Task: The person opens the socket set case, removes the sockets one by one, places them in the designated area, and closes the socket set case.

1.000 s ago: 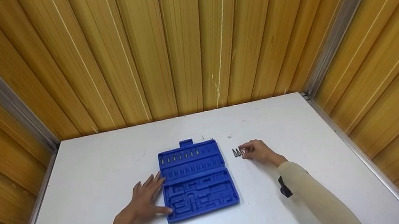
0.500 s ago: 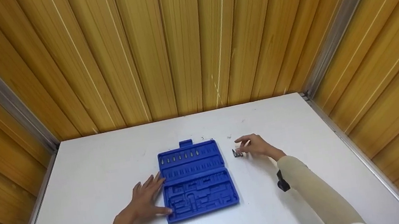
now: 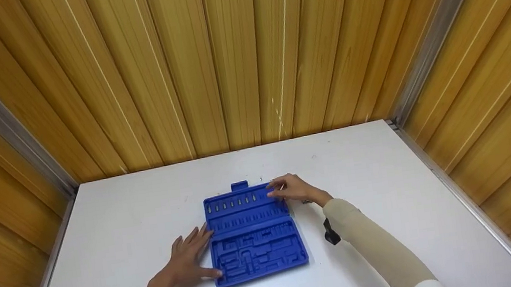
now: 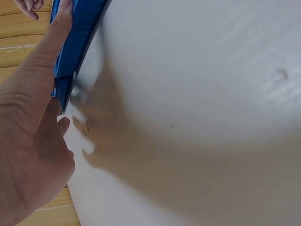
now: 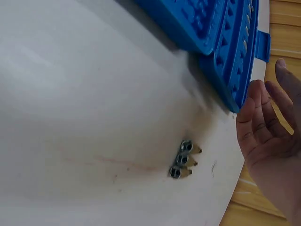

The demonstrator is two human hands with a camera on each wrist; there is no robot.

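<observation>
An unfolded blue tool case (image 3: pixel 260 256) lies on the white table. Its far half holds a row of small bit sockets (image 3: pixel 232 204), with vacant slots at the right end. My left hand (image 3: pixel 184 261) rests at the case's left side, thumb on the near rim and fingers spread along the edge. Over the far right corner of the case is my right hand (image 3: pixel 295 187), thumb and forefinger bent towards each other with a gap between them; nothing shows in its grasp. Three loose bit sockets (image 5: pixel 183 160) lie side by side on the table, mostly hidden beneath the right hand in the head view.
The white table (image 3: pixel 361 159) spreads around the case, with a few small dark marks behind it. Yellow wood-patterned walls (image 3: pixel 234 57) enclose the back and both sides. The case's latch tab (image 3: pixel 240 185) sticks out at the far edge.
My right hand has risen from the loose bit sockets and moved left to the case's far right corner. The left hand stays in place on the case.
</observation>
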